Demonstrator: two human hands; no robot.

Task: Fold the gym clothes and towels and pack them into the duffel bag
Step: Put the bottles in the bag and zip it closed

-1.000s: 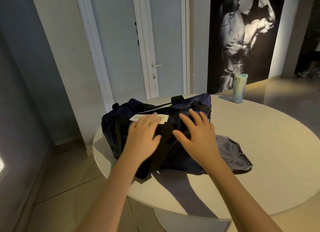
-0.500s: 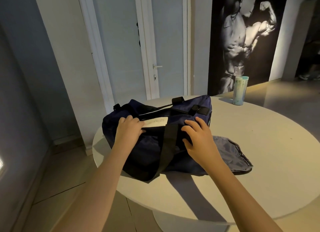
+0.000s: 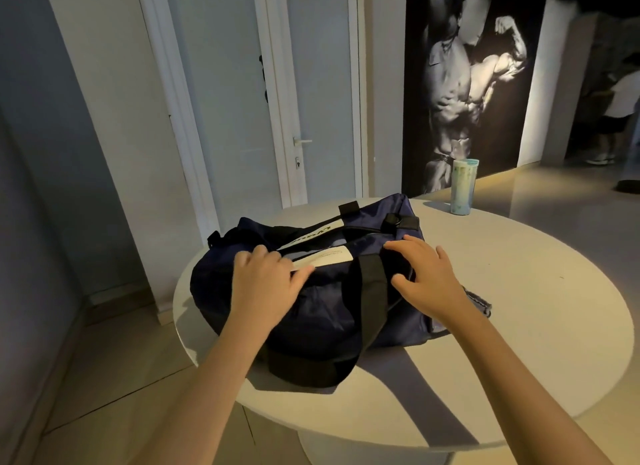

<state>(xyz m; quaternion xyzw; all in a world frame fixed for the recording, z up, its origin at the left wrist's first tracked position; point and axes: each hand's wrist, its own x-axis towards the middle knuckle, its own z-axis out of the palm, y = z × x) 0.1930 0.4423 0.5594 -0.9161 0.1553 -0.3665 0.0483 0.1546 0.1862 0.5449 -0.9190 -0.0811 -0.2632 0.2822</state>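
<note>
Duffel bag (image 3: 325, 312) — seemingly under both hands (image 3: 263, 286) (image 3: 427, 281)

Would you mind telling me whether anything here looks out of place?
A grey cloth sticks out at the right end of the navy duffel bag, crumpled on the table rather than packed inside; whether the bag pins it, I cannot tell. Nothing else stands out.

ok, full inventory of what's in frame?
duffel bag: one, navy with black straps, on the table
label: one, white, on the bag top
cloth: one, grey, on the table at the bag's right end
tumbler: one, pale green, table's far edge
table: one, white, round, centre of view
door: one, white, back wall
poster: one, black-and-white, back wall
left hand: one, on bag top, fingers bent, blurred
right hand: one, flat on bag, fingers spread
</note>
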